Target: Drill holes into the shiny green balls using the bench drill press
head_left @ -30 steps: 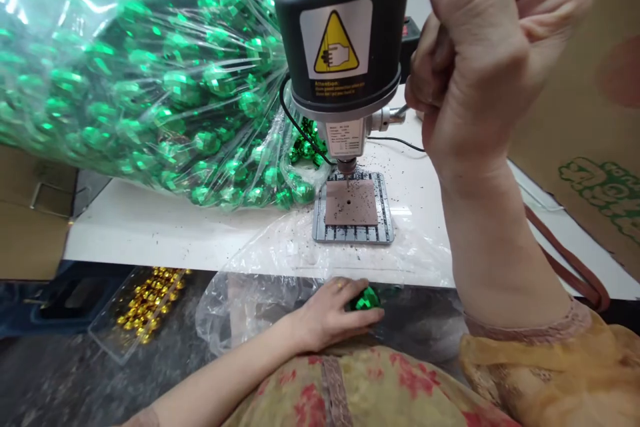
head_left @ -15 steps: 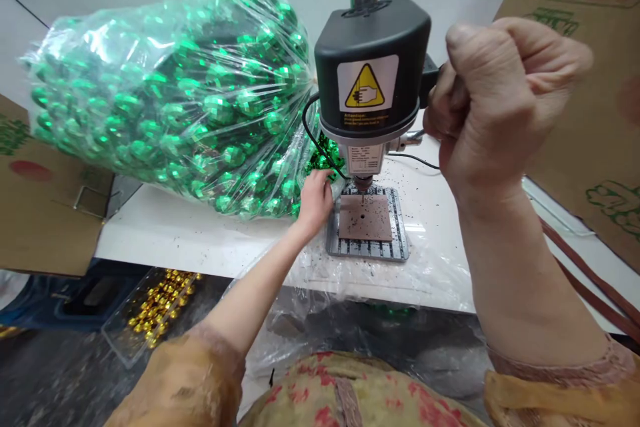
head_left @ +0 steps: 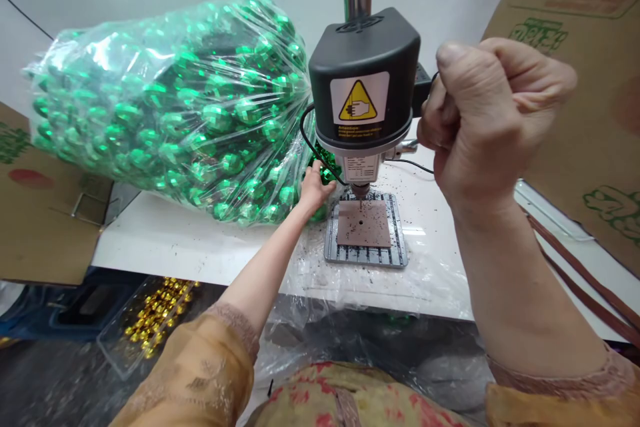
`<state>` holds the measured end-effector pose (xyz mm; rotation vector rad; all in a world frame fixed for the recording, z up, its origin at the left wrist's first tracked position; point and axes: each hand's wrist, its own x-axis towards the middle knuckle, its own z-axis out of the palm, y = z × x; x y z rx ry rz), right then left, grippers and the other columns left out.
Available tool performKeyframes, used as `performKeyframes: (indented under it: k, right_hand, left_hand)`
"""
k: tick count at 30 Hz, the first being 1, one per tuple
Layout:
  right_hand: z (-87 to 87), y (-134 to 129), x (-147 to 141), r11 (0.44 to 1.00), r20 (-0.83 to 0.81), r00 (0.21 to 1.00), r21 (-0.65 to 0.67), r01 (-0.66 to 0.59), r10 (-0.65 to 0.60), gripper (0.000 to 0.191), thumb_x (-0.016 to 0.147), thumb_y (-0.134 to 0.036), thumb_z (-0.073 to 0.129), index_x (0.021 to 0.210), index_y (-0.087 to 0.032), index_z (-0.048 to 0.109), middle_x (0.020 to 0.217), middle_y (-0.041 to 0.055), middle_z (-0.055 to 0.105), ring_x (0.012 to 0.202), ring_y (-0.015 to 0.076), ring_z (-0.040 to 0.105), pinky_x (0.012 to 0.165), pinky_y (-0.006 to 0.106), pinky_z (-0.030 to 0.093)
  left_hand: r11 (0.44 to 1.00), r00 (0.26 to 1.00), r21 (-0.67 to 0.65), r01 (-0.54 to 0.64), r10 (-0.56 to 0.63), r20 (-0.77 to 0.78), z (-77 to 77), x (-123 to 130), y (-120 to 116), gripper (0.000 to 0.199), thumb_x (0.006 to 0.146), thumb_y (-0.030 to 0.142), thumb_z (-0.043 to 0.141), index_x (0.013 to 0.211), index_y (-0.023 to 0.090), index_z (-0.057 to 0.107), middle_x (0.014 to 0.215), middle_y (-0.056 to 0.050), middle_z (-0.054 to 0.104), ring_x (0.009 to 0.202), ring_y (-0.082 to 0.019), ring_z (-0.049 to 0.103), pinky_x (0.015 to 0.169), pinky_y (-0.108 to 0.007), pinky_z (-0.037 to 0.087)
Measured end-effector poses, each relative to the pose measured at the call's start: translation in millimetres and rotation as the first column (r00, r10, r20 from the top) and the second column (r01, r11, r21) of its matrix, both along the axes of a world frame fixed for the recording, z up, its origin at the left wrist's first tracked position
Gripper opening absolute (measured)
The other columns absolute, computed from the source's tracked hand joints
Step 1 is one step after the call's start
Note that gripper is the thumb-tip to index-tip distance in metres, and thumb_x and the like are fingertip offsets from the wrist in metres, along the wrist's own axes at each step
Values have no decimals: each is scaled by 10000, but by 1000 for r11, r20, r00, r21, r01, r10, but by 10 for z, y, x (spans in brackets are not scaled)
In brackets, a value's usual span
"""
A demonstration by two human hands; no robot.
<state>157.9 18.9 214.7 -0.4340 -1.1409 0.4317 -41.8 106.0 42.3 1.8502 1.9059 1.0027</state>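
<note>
At the view's nine o'clock stands a cardboard box (head_left: 45,220), with a red spot and green print; at eight o'clock, below the white surface (head_left: 175,233), a clear plastic tray (head_left: 121,357) holds shiny gold balls (head_left: 157,313); at ten o'clock a big clear plastic bag (head_left: 100,60), full of faceted green balls (head_left: 217,117), lies on its side on the surface, its gathered end toward the drill press.

Near the middle, the left hand (head_left: 313,192) reaches toward one o'clock, to loose green balls (head_left: 327,172) between the bag and the drill press; its fingers are partly open and touch them, though how firmly I cannot tell.

The black-headed drill press (head_left: 365,80) stands at one o'clock, a yellow warning label (head_left: 359,100) on its front; below its chuck (head_left: 361,190), a brown square board (head_left: 364,233) with one dark hole lies on the slotted metal base (head_left: 333,252), dark shavings scattered on and around both; clear plastic film (head_left: 350,287) lies along the surface's near edge at six o'clock.

Between two and three o'clock, the right hand (head_left: 495,113) is raised beside the drill press, its fingers curled into a fist; what they close on is hidden; a second carton (head_left: 570,107) leans behind it, at two o'clock, and a brown strap (head_left: 583,273) runs at four o'clock.
</note>
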Motion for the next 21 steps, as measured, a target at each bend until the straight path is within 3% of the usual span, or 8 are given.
performKeyframes:
  k: [4,9,12,14,16,18,21]
  right_hand:
    - [-9,-5,-10,1000,-13,1000,7,-20,20,441,867,-178,639,489,-214,414,425,-68,354,379,55,290,414,285,176]
    - [-2,24,-14,997,-54,998,64,-34,37,433,814,-111,641,466,-216,406,393,-74,330,340,55,279,371,287,145]
    - [13,12,-21,998,-67,997,42,-43,45,413,799,-116,642,468,-216,417,391,-71,338,340,60,284,373,302,138]
    - [19,-10,-24,999,-58,998,15,-34,34,401,814,-126,623,480,-211,418,402,-72,343,355,55,292,392,290,149]
    - [23,-28,-25,1000,-56,998,6,-29,30,392,813,-129,618,485,-208,419,402,-76,346,357,50,289,400,281,148]
    - [27,-32,-26,999,-65,997,7,-36,36,395,803,-134,626,476,-210,417,393,-77,347,351,50,280,396,280,142]
    - [30,-11,-34,998,-82,995,13,-59,60,394,791,-148,640,473,-218,419,388,-76,354,343,57,287,387,285,143]
  left_hand:
    - [984,1000,178,27,-29,10,101,-93,-315,478,746,118,728,1192,207,581,1181,-93,629,1063,-241,637,930,-365,526]
    - [941,946,278,195,-255,199,95,-116,-835,448,831,256,710,1257,222,577,1209,-84,654,1115,-222,645,985,-359,520]
    - [955,797,175,240,-296,526,42,-67,-1089,449,909,426,642,1314,251,558,1222,-86,672,1030,-208,687,878,-350,576]
    - [960,643,56,274,-226,732,8,-31,-1188,482,948,497,565,1369,267,523,1209,-90,692,952,-205,714,790,-349,599]
    - [947,525,-31,320,-149,838,-14,-8,-1233,514,954,530,542,1396,268,511,1186,-96,712,903,-205,729,747,-347,603]
    - [936,489,-79,342,-105,866,-30,0,-1243,551,925,539,600,1397,266,520,1158,-93,724,830,-187,724,692,-319,584]
    - [946,562,-82,315,-116,819,-61,8,-1225,620,818,499,768,1345,254,553,1134,-78,728,796,-163,700,651,-276,547]
